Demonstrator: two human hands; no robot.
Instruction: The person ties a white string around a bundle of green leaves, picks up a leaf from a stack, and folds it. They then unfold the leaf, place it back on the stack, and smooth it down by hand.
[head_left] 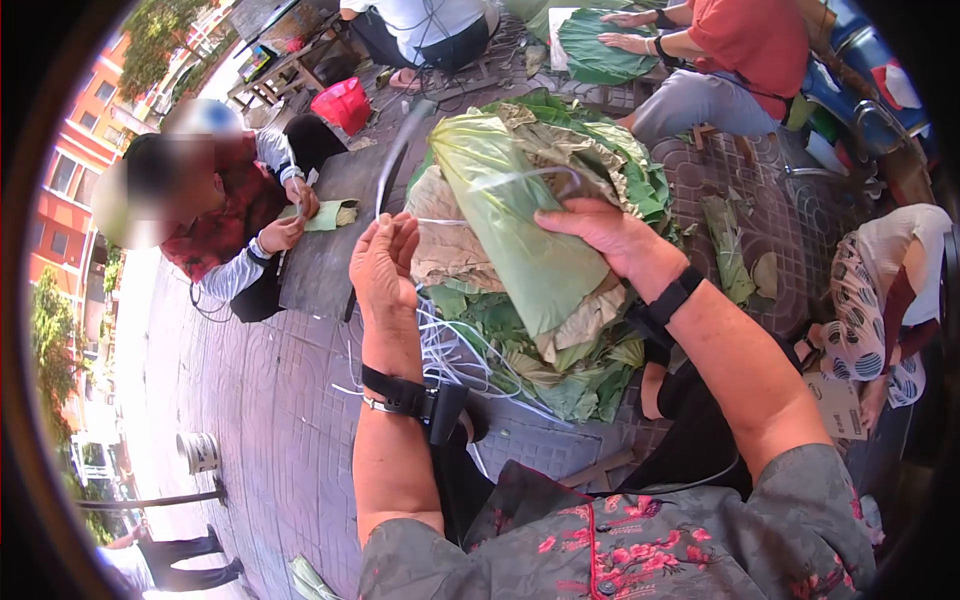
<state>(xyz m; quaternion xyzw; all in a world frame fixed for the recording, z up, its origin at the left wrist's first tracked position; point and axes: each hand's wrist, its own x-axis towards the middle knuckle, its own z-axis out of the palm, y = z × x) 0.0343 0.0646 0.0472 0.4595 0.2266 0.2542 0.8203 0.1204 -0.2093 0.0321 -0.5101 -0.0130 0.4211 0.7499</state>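
Note:
My right hand [603,236] grips a folded pale-green leaf bundle [520,225], thumb lying on top and fingers hidden beneath. A thin white strip [440,221] runs from the bundle to my left hand [384,262], whose fingertips are pinched on it. The strip's loose end rises past that hand, blurred by motion. Below the bundle is a big heap of green and brown dried leaves [640,160], large and flat. More white strips [445,345] lie tangled beside the heap, under my left wrist.
On the left, a person in a red patterned top [205,225] works over a dark board [325,255]. Another person in a red shirt [745,50] flattens a large green leaf [600,50]. A red bag [342,106] and a white bucket [198,453] stand on the paving.

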